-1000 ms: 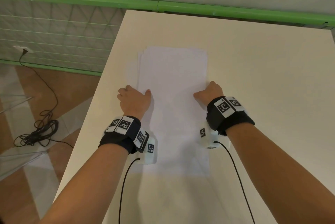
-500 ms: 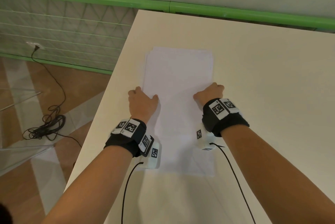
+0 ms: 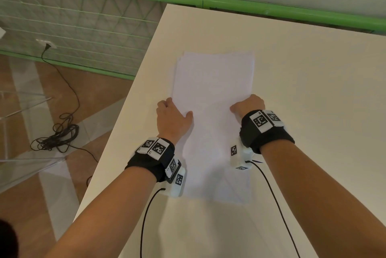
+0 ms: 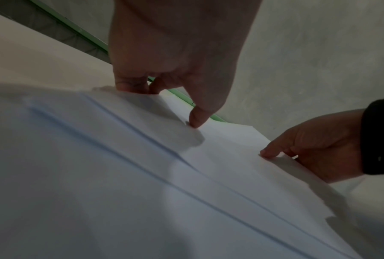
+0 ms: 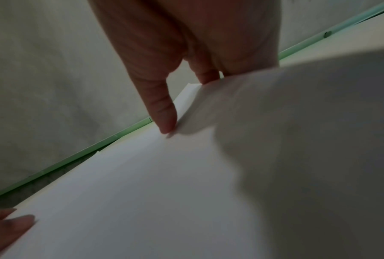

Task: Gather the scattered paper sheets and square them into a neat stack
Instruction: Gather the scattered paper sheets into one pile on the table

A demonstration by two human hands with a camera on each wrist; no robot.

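The paper sheets (image 3: 213, 115) lay gathered in one pile on the desk (image 3: 313, 90), running from the centre of the head view toward the lower middle. The left hand (image 3: 172, 121) sat at the pile's left long edge and the right hand (image 3: 247, 104) at its right long edge, so the gathering looked done and the squaring step was in hand. In the left wrist view the left grip was closed on the pile: the thumb (image 4: 197, 119) pressed on top, with fingers curled at the edge under it. The right grip held the opposite edge in the same way, thumb (image 5: 164, 119) on top and fingers curled at the border. Several sheet edges (image 4: 142, 136) stood offset from one another in the left wrist view, and the far left corner in the head view showed stepped layers, so the stack was not yet flush. The next move would probably call for pressing both long sides inward together, then tapping the short ends to bring the edges level, gently enough not to buckle the sheets.
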